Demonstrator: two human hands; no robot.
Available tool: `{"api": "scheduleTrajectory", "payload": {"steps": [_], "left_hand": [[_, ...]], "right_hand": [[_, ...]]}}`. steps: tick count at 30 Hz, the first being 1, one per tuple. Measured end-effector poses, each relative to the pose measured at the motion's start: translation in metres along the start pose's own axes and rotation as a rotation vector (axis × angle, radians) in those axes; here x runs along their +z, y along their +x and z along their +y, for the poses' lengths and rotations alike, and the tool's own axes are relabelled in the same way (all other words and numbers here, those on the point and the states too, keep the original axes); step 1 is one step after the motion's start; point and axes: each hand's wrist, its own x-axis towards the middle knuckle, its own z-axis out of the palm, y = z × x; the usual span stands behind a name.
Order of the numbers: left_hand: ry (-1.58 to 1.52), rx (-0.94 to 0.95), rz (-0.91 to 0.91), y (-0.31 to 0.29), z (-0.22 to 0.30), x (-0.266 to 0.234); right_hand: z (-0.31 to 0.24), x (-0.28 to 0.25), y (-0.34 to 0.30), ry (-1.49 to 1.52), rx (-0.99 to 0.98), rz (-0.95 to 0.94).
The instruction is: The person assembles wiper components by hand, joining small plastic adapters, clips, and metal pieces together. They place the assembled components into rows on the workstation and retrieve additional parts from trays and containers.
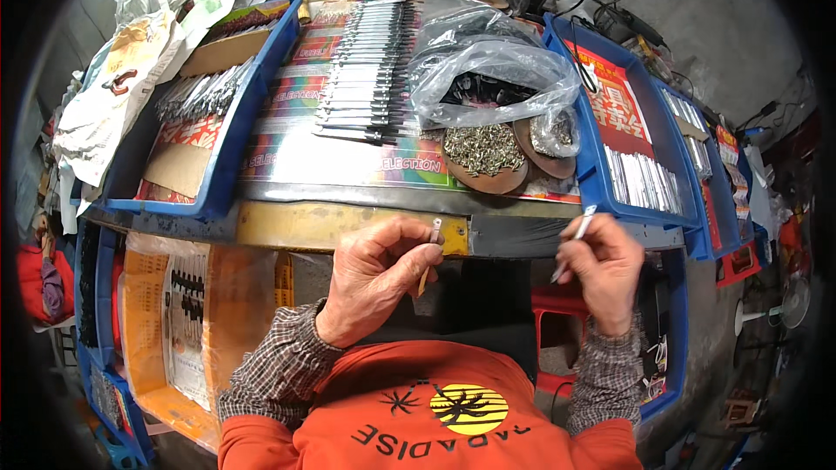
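While both hands are raised at the counter (348, 219)'s near edge, a slim part is pinched in each. By the left hand (376, 263), near the middle of the frame, a narrow silver strip (436, 231) is gripped between thumb and bent forefinger, its pierced tip left clear above, probably so that the end can be seen; whether the yellowish end below the fingers belongs to it cannot be told. By the right hand (605, 268), right of centre, a silver piece (585, 223) is pinched at a slant between thumb and fingertips, a light grip that would suit something so thin. In the upper middle, a row of slim metal pieces (370, 65) is laid side by side on the counter, apparently so that each can be lifted singly. Beside it, small brassy parts (483, 155) are heaped on a brown dish (495, 188), presumably placed close to the near edge for easy picking. Behind them, dark parts are held loose in a clear plastic bag (522, 65), its mouth spread as if for access. At upper left and upper right, more slim pieces are contained by blue trays (165, 207), likely to stop them scattering.
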Motion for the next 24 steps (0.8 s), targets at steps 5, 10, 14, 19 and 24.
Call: {"api": "scheduleTrajectory", "payload": {"steps": [5,10,14,19,24], "left_hand": [[-0.025,-0.110,-0.043,-0.007,0.001,0.004],[-0.095,-0.134,-0.048,-0.011,-0.005,0.005],[-0.116,-0.136,-0.047,-0.012,-0.003,0.008],[-0.133,-0.163,-0.072,-0.010,-0.008,0.008],[-0.260,-0.168,-0.061,-0.009,-0.009,0.010]], "right_hand": [[0.016,0.038,-0.012,0.178,0.131,-0.236],[0.018,0.062,-0.018,0.214,0.099,-0.361],[0.019,0.077,-0.020,0.156,0.004,-0.318],[0.026,0.087,-0.022,0.107,-0.076,-0.265],[0.024,0.089,-0.022,0.090,-0.048,-0.283]]}}
